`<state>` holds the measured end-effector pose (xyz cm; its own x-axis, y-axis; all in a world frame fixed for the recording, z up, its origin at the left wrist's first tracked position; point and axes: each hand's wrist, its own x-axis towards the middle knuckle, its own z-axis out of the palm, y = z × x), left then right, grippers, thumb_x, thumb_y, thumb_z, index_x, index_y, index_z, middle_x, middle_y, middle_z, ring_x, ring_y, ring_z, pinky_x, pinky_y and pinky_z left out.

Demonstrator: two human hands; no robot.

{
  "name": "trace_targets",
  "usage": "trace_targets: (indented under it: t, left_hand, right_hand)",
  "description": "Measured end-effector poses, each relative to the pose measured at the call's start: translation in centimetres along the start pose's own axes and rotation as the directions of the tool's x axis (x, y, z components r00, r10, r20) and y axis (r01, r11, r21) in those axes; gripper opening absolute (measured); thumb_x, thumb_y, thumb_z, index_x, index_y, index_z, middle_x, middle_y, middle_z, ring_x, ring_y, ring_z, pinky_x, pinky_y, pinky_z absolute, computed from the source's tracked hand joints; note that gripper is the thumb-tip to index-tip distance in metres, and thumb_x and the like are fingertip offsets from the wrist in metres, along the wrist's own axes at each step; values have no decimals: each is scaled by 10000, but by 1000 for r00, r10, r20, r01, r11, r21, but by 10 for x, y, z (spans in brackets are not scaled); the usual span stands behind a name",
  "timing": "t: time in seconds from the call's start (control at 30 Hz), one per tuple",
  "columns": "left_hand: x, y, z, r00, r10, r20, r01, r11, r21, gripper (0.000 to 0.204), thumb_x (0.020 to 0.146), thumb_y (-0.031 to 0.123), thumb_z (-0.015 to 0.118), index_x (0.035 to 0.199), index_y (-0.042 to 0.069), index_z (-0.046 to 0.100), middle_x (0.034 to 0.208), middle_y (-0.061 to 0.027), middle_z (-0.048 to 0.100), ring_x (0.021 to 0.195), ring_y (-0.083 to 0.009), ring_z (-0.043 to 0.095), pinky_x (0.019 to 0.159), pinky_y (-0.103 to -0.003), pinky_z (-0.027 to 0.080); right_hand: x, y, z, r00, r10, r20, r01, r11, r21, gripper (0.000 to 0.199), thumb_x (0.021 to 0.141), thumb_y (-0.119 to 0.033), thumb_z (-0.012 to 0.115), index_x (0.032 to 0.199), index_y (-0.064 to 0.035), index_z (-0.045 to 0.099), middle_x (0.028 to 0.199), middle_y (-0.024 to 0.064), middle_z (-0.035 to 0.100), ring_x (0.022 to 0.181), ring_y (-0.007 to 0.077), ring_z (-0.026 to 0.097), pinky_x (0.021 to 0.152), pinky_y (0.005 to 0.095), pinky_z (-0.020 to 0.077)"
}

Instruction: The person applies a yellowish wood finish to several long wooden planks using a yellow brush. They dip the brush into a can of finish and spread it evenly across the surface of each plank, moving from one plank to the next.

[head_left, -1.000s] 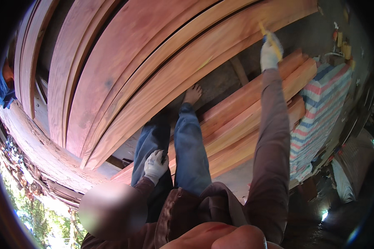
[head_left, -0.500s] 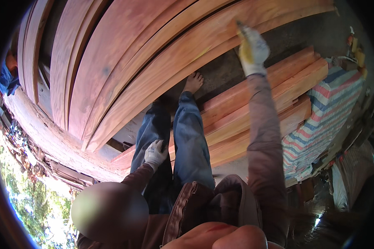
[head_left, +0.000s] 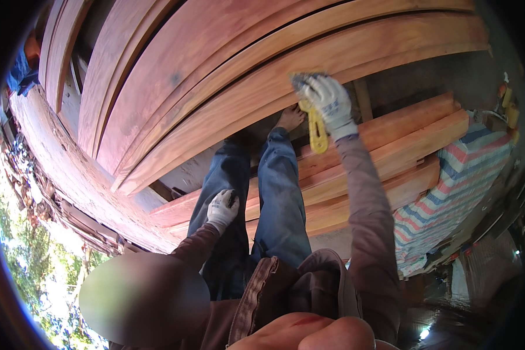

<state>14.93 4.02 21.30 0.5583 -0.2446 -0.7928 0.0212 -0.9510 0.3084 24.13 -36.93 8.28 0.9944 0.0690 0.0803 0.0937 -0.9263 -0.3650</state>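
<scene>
My right hand (head_left: 328, 105), in a white glove with yellow showing on it, grips a yellow hand tool (head_left: 317, 133) with a slotted handle and a dark, flat head. The tool's head is at the near edge of a long reddish wooden plank (head_left: 385, 42); I cannot tell whether it touches the wood. Glove and fingers hide part of the tool, so its exact kind is unclear. My left hand (head_left: 222, 209), also in a white glove, rests on my left trouser leg (head_left: 227, 169), with its fingers loosely bent and nothing seen in them.
Several more planks (head_left: 122, 64) lie side by side at the far left. Stacked timber beams (head_left: 385, 140) run behind my legs toward the right. A striped sheet (head_left: 449, 175) covers a pile at the right. My bare foot (head_left: 290, 118) stands close to the near plank.
My right hand has moved left and nearer to me with the tool, whose yellow handle now shows plainly. My left hand stays on the leg, slightly shifted. The whole view has tilted a little.
</scene>
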Motion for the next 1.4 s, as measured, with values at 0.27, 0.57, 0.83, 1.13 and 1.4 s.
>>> trace_targets:
  t: [0.27,0.57,0.83,1.13,1.4]
  left_hand:
    - [-9,-39,-14,1000,9,-28,-11,998,-63,198,847,177,624,992,45,649,979,-156,655,941,-360,631,819,-432,513]
    - [-22,-111,-25,996,53,77,-54,999,0,226,847,193,607,1026,62,652,1003,-148,652,958,-360,625,834,-442,511]
    - [-6,-151,-69,984,171,44,-169,985,-35,227,857,192,609,1035,58,655,1036,-145,662,984,-349,629,852,-428,512]
    - [-21,-202,-82,963,261,66,-256,964,-77,237,832,186,622,1020,47,662,1026,-147,662,959,-356,630,833,-431,515]
    - [-36,-208,-64,985,168,46,-168,986,-13,248,834,200,608,1020,43,657,1006,-148,666,950,-360,632,836,-439,512]
  right_hand:
    - [-31,-34,45,991,-14,135,11,1000,21,250,888,-209,579,1124,-166,651,1267,8,603,1191,235,549,969,406,476]
    - [9,34,9,823,512,-248,-519,854,42,274,932,-192,561,1169,-96,660,1145,103,682,974,258,673,844,350,539]
    - [13,-66,61,848,490,-205,-518,847,-118,263,930,-278,579,1128,-146,691,1120,61,698,963,250,683,839,334,542]
    - [7,-283,145,763,639,103,-627,690,363,343,892,-139,535,1221,-115,629,1238,97,601,1083,296,600,888,409,500]
    - [-28,-437,192,863,417,284,-503,753,423,244,925,-183,555,1115,-68,655,1062,88,679,915,250,660,820,376,530]
